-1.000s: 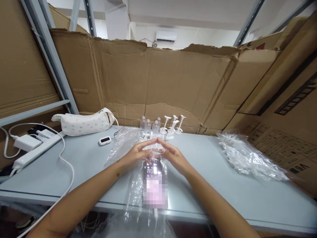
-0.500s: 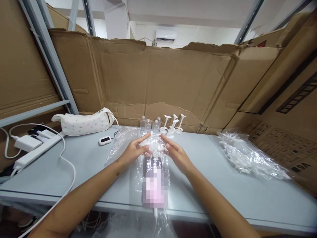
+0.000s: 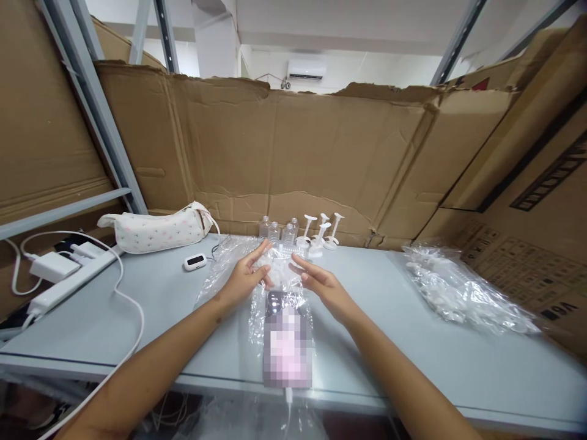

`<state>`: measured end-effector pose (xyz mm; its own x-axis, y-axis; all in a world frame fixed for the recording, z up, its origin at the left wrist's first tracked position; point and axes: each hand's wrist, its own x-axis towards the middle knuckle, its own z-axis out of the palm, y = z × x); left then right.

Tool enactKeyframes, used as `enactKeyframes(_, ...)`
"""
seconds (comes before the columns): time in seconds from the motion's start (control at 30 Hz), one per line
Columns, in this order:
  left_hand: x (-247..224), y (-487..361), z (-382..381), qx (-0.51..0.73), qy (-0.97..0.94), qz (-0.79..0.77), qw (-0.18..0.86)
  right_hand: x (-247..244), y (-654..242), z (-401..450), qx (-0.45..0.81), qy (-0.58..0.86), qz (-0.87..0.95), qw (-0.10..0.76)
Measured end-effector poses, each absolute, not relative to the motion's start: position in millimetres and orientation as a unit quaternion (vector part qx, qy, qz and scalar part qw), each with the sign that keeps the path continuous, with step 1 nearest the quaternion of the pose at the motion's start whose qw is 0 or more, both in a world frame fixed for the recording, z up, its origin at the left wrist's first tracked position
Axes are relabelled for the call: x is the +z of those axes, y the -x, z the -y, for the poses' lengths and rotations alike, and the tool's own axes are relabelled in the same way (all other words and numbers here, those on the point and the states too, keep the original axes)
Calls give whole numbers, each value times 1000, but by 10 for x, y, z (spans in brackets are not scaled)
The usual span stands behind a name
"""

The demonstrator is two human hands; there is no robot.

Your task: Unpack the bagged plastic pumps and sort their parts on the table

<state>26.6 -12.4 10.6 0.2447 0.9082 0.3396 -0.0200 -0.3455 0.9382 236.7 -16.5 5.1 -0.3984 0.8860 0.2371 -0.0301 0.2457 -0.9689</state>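
My left hand (image 3: 247, 272) is at the left side of a clear plastic bag (image 3: 280, 269), its fingers stretched out and apart from the thumb. Across from it, my right hand (image 3: 324, 282) lies at the bag's right side, fingers also extended. Whitish contents show through the film between the hands, but glare hides their shape. Just behind stand several clear bottles (image 3: 288, 233). To their right are several white pump heads (image 3: 316, 245) with long stems pointing up. Close in front of the hands, a phone (image 3: 288, 342) with a blurred screen lies on the film.
A grey table (image 3: 385, 318) holds a filled clear bag (image 3: 458, 293) at right. At left are a white pouch (image 3: 158, 231), a small white device (image 3: 195, 262) and a power strip (image 3: 68, 284) with a trailing cable. Cardboard (image 3: 312, 146) walls the back.
Both hands have moved slightly apart, the left one leftward and the right one a little down. The view has shifted slightly. The bottles and pump heads stay put.
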Motion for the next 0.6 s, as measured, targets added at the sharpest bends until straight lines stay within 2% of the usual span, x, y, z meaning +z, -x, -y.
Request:
enactKeyframes(0.17, 98, -244, 122, 500, -648, -342, 462, 60, -2401, 153, 511, 339, 651, 447)
enactKeyframes(0.4, 85, -218, 133, 373, -700, -319, 519, 81, -2446, 134, 494, 348, 637, 479)
enactKeyframes(0.6, 73, -206, 78, 422, -677, -336, 501, 97, -2405, 157, 529, 321, 669, 412)
